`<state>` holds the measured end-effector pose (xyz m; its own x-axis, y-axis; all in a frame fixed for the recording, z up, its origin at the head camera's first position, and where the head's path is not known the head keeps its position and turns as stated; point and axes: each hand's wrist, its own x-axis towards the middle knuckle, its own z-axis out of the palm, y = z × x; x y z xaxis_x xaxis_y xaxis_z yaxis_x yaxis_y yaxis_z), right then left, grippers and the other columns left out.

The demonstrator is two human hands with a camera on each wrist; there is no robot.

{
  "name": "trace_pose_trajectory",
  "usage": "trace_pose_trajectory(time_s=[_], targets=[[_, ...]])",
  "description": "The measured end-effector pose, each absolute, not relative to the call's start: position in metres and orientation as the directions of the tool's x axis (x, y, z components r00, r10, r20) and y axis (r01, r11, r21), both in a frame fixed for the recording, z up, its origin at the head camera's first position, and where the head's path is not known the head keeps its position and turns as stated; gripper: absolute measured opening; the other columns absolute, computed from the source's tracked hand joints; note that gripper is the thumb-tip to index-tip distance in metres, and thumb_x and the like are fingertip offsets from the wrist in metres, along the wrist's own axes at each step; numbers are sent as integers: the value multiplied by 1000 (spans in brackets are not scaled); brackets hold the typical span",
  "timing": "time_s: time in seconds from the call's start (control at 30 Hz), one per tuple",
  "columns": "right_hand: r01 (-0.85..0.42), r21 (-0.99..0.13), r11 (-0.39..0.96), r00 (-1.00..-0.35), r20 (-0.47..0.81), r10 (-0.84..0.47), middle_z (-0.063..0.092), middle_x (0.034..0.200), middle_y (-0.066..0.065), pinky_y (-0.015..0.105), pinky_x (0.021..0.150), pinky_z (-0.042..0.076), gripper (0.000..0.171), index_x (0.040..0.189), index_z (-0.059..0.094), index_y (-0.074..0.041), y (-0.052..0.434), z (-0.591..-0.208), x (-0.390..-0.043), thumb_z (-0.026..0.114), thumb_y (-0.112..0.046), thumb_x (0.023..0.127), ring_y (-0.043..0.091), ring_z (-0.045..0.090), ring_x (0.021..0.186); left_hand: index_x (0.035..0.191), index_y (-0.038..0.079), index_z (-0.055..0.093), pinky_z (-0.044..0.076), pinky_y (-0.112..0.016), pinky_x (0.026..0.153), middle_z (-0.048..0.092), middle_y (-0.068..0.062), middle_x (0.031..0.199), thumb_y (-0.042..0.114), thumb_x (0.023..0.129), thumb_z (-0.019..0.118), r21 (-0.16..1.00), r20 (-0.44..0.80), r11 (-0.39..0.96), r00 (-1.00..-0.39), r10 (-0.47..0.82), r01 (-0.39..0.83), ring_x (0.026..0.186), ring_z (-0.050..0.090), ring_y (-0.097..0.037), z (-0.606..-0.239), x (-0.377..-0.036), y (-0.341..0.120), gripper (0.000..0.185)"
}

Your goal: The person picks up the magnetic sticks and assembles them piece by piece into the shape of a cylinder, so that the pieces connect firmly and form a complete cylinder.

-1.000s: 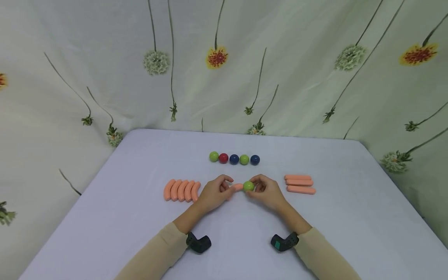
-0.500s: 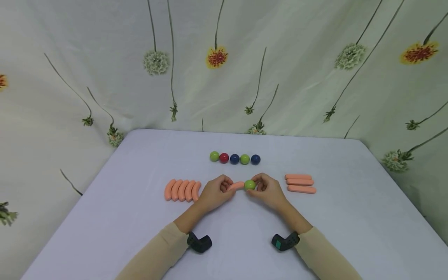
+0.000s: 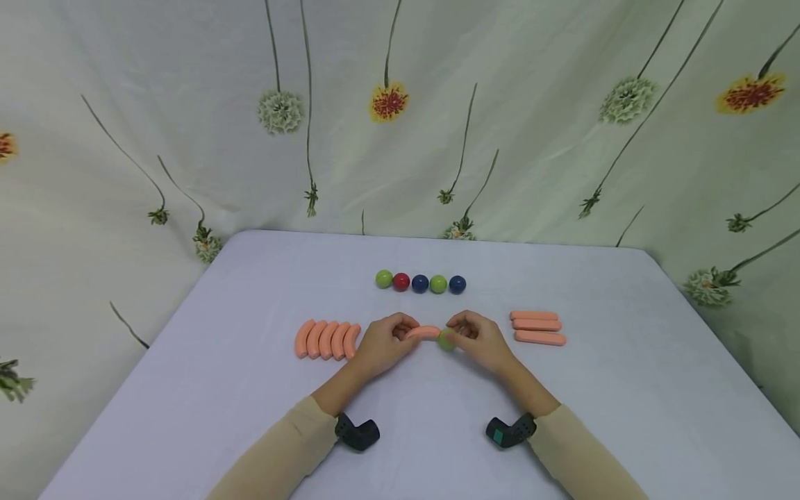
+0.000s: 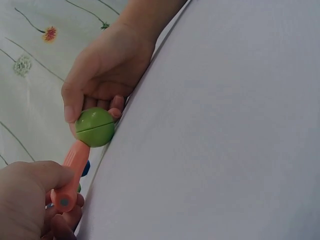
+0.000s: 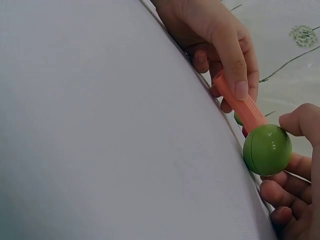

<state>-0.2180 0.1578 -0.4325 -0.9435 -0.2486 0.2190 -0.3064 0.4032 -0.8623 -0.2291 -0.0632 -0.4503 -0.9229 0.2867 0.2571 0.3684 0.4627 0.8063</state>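
Showing: two hands joined over a white table [image 3: 250, 417], seen from the head and both wrists
Left hand: the left hand [image 3: 381, 344] grips an orange stick [image 3: 423, 332] with thumb and curled fingers, holding it level just above the table
Right hand: the right hand [image 3: 478, 340] pinches a green ball [image 3: 446, 339] between thumb and fingertips
Contact: the free end of the orange stick meets the green ball; the wrist views show the stick's tip against the ball's side, though whether it enters the ball cannot be told
Green ball detail: a seam runs round its middle, visible in the left wrist view [image 4: 95, 127] and the right wrist view [image 5: 267, 149]
Stick detail: the near end shows a small dark hole [image 4: 64, 202]
Ball row: five balls [image 3: 420, 282] lie in a line behind the hands, ordered green, red, blue, green, blue, left to right
Short sticks: five orange pieces [image 3: 326, 339] lie side by side, touching, left of the left hand
Long sticks: three orange rods [image 3: 537, 328] lie stacked in parallel, right of the right hand
Backdrop: a pale flowered cloth [image 3: 400, 118] hangs behind the table
Wrists: dark camera mounts [image 3: 356, 432] sit under beige sleeves
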Motion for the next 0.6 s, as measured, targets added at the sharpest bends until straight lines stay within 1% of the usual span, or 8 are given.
trace_pose_trajectory(time_s=[0.07, 0.23, 0.4, 0.6], targets=[[-310, -859, 408, -941, 215, -263, 61, 81, 4, 23, 58, 40, 20, 102, 67, 3, 160, -442, -224, 71, -12, 89, 14, 49, 67, 101, 12, 71, 46, -26, 68, 64, 6, 83, 18, 87, 73, 799, 258, 476, -924, 281, 368, 76, 57, -9, -450, -229, -63, 15], [-332, -857, 394, -926, 215, -311, 59, 79, 1, 24, 59, 40, 20, 100, 69, -3, 164, -447, -227, 74, -16, 86, 13, 49, 66, 103, 12, 72, 46, -28, 71, 66, 5, 90, 20, 87, 74, 763, 281, 516, -919, 278, 389, 81, 56, -10, -450, -228, -64, 18], [-357, -847, 395, -905, 210, -369, 57, 77, 0, 24, 60, 40, 20, 98, 69, -5, 166, -446, -226, 76, -15, 83, 14, 48, 67, 102, 9, 74, 46, -28, 71, 65, 3, 90, 18, 86, 75, 713, 320, 552, -901, 294, 433, 81, 55, -10, -450, -230, -64, 18], [-356, -836, 418, -892, 170, -419, 59, 81, 1, 23, 62, 40, 24, 101, 69, -5, 168, -446, -227, 79, -12, 80, 13, 49, 68, 105, 7, 74, 46, -29, 73, 63, 1, 90, 15, 86, 74, 712, 314, 554, -902, 297, 430, 81, 54, -12, -450, -229, -64, 20]])
